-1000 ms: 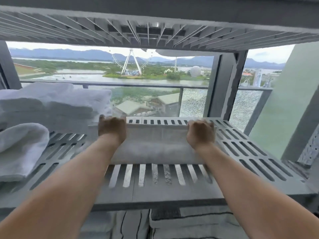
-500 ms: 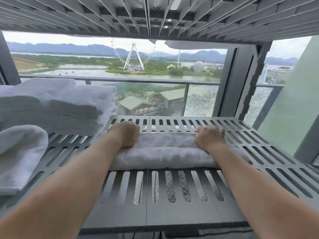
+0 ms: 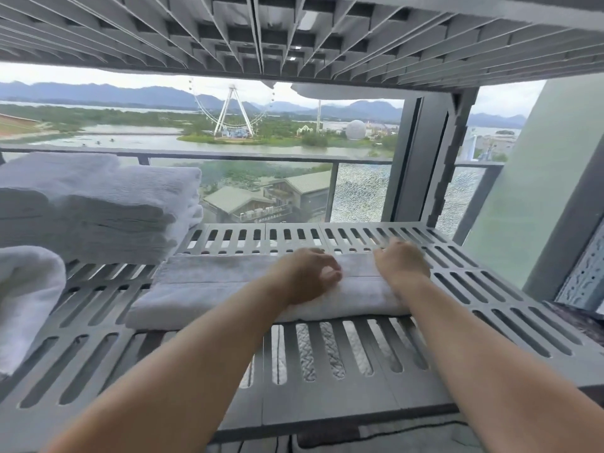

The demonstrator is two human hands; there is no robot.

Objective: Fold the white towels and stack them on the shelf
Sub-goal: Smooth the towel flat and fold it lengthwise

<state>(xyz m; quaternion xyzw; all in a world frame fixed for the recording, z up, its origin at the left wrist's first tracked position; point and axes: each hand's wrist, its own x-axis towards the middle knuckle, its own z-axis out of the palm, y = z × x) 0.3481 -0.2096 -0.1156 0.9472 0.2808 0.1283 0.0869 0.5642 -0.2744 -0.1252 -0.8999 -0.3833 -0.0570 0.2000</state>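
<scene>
A folded white towel (image 3: pixel 212 289) lies flat across the middle of the grey slatted shelf (image 3: pixel 490 295). My left hand (image 3: pixel 304 277) rests on top of it near its middle, with the fingers loosely curled and apart. My right hand (image 3: pixel 401 266) covers the towel's right end, fingers bent down over the far edge. A stack of folded white towels (image 3: pixel 98 204) stands at the back left of the same shelf. In front of that stack, at the left edge, lies another bundled white towel (image 3: pixel 26 299).
Another slatted shelf (image 3: pixel 294 34) hangs low overhead. Behind the shelf are a glass railing and a dark window post (image 3: pixel 421 158). A perforated metal upright (image 3: pixel 585 276) stands at the right. The slats right of the folded towel are bare. More fabric (image 3: pixel 359 436) shows below the shelf.
The towel has been set down flat on the shelf. My left hand slid from the towel's left end toward its middle and loosened. My view moved closer and to the left.
</scene>
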